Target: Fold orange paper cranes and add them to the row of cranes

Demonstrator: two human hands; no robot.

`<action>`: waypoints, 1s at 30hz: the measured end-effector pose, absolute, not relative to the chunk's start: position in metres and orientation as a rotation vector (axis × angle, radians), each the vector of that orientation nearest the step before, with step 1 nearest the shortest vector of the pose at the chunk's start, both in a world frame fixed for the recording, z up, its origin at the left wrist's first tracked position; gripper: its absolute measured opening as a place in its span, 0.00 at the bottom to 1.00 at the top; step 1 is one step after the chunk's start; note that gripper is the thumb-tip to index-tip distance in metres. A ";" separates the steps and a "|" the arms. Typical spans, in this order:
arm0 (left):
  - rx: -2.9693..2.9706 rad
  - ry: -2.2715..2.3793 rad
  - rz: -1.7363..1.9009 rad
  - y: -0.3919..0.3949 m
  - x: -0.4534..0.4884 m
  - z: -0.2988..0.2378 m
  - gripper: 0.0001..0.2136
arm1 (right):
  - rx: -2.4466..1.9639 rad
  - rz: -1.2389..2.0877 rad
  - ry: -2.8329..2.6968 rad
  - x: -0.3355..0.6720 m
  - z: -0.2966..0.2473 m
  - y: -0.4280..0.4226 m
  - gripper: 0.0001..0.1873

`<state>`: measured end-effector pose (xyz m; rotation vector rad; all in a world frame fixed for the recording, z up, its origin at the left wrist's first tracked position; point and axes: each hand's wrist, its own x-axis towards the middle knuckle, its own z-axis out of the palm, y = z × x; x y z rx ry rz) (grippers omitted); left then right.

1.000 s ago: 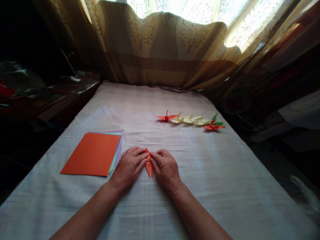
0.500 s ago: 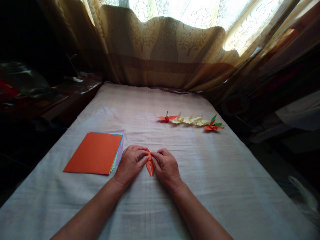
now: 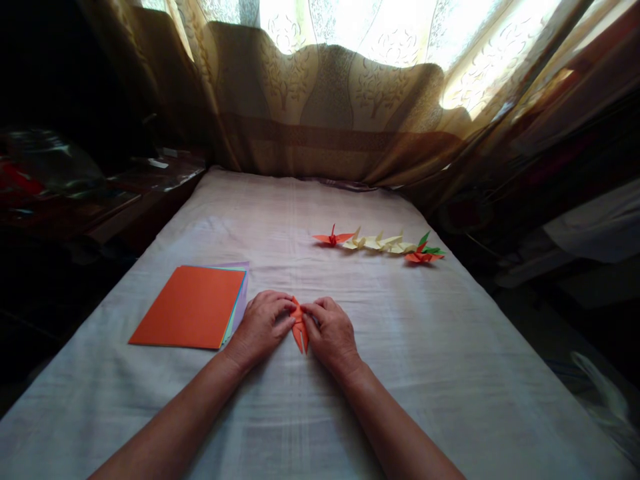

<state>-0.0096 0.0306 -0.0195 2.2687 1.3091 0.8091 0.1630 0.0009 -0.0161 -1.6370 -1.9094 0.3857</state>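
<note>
A small folded piece of orange origami paper lies on the bed sheet between my hands, its two narrow points directed toward me with a slit between them. My left hand pinches its left edge with thumb and fingers. On the opposite edge, my right hand grips it the same way. The fingertips cover part of its upper half. Left of my left hand rests a stack of square paper, orange on top, with green, blue and lilac edges showing.
Beyond my hands, a row of folded paper cranes stands on the sheet: a red one, several cream ones, a green one and an orange-red one. A patterned curtain hangs at the far edge. A dark cluttered table adjoins at left.
The view has shifted slightly. Both hands keep their hold on the folded orange paper, with hardly any finger movement visible.
</note>
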 end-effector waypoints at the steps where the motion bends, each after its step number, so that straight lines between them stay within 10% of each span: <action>1: 2.271 1.300 0.804 0.031 -0.010 -0.020 0.06 | -1.635 0.393 -1.905 0.163 -0.016 0.001 0.09; 30: 2.332 1.397 0.912 0.021 -0.006 -0.023 0.06 | -1.611 0.292 -1.776 0.163 -0.022 -0.005 0.09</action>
